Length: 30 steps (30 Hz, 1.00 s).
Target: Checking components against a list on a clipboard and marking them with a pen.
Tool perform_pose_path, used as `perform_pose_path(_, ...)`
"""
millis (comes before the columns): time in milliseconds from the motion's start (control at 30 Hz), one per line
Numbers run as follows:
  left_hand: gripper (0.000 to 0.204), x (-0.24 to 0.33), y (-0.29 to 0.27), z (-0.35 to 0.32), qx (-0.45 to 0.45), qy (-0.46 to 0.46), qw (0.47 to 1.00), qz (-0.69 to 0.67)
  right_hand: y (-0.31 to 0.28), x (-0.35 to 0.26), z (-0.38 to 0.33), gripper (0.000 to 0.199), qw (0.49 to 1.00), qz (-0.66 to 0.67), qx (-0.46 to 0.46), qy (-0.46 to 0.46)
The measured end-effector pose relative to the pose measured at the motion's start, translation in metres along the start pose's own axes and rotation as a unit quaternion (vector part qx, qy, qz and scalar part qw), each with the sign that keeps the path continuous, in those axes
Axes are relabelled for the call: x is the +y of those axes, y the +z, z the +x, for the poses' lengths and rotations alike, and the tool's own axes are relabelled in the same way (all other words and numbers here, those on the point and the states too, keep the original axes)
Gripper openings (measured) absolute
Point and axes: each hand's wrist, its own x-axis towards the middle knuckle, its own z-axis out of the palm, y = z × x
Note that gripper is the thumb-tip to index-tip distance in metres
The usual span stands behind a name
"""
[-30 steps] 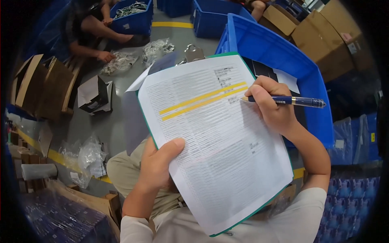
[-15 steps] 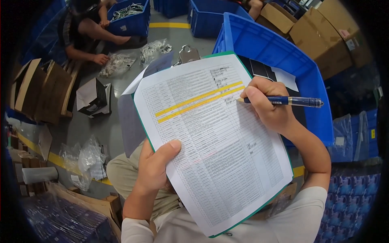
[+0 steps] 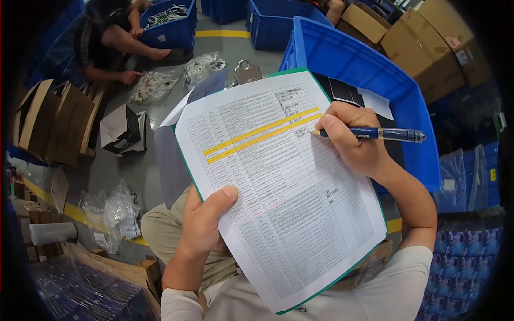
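Observation:
A green clipboard (image 3: 188, 172) with a metal clip (image 3: 248, 71) at its top lies tilted before me. My left hand (image 3: 206, 216) grips its left edge, thumb on top of the sheet. Clipped on it is a printed table sheet (image 3: 284, 241) with two yellow-marked rows and handwritten notes down its right column. In my right hand (image 3: 353, 136) a dark blue pen (image 3: 388, 134) is pinched, its tip at the sheet just below the yellow rows. Another sheet (image 3: 170, 155) is folded back behind the board on the left.
A large blue crate (image 3: 364, 56) stands beyond the board, with cardboard boxes (image 3: 423, 53) at the right. A co-worker's hand (image 3: 129, 77) is by clear bags (image 3: 155, 85) at the upper left. An open black-and-white box (image 3: 122, 129) and crumpled plastic bags (image 3: 115, 211) lie on the floor.
The pen and my right hand have barely shifted at the same spot on the sheet. My left hand keeps its grip. The co-worker's hand by the bags has moved slightly.

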Motion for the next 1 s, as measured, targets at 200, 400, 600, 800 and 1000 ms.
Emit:
perform_pose_path(200,0.040,-0.0012,-0.0014,0.0013,-0.002,-0.006,1.000,-0.009,0.0003,-0.0026,0.0020,0.025,1.000,0.001,0.006,0.014)
perform_pose_path(400,0.041,-0.0010,-0.0015,0.0000,-0.005,-0.007,1.000,-0.009,0.0005,-0.0032,0.0003,0.025,1.000,-0.009,0.001,0.014)
perform_pose_path(600,0.041,-0.0009,0.0001,-0.0005,0.003,-0.006,1.000,-0.015,-0.0008,-0.0028,0.0001,0.026,1.000,-0.007,-0.002,0.011)
perform_pose_path(800,0.041,-0.0004,0.0006,-0.0002,0.005,-0.009,1.000,-0.016,-0.0004,-0.0005,0.0001,0.026,1.000,-0.011,0.003,-0.002)
perform_pose_path(1000,0.041,-0.0002,0.0016,-0.0006,0.010,-0.004,1.000,-0.016,0.0006,-0.0010,-0.0004,0.026,1.000,0.003,0.010,0.011)
